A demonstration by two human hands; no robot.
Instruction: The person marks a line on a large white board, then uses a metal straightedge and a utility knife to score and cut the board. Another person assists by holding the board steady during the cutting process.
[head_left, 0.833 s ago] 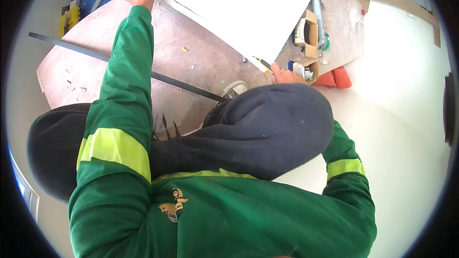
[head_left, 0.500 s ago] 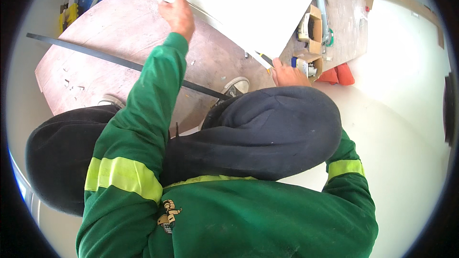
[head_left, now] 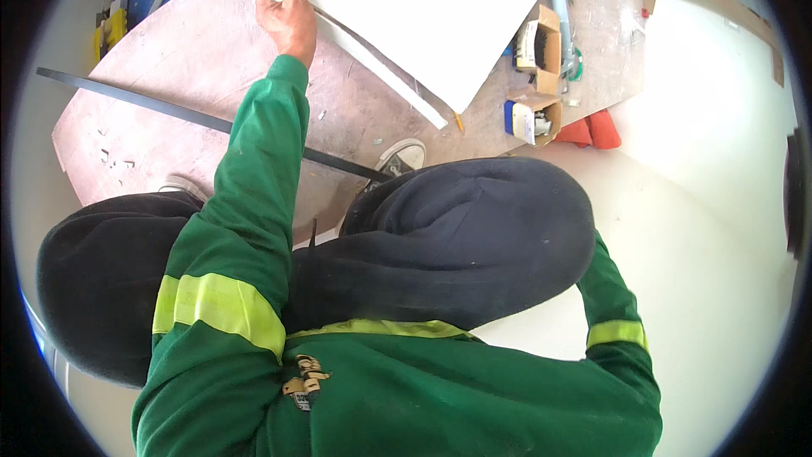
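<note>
A large white sheet (head_left: 440,17) lies in front of me with one corner pointing my way. Along its left edge runs a narrow white strip (head_left: 389,76), apart from the sheet at the near end, where a gap shows. My left hand (head_left: 289,25) is closed around this strip next to the sheet's edge, thumb pointing away from me. The strip's far part curves out to the left past the hand. A yellow pencil-like stick (head_left: 458,123) sits by the sheet's near corner. My right hand is hidden behind my knee; only its green sleeve (head_left: 613,296) shows.
A dark straight bar (head_left: 169,107) crosses the worn pinkish board (head_left: 127,118) under my left forearm. Open cardboard boxes (head_left: 548,46) of small items stand at the right, near a grey-blue tube (head_left: 560,4) and a red-orange cloth (head_left: 600,129). Small scraps lie about.
My right hand, holding a yellow-and-black knife at the sheet's corner, has drawn back out of view. The strip's near end now stands apart from the sheet. My left hand has shifted left with it.
</note>
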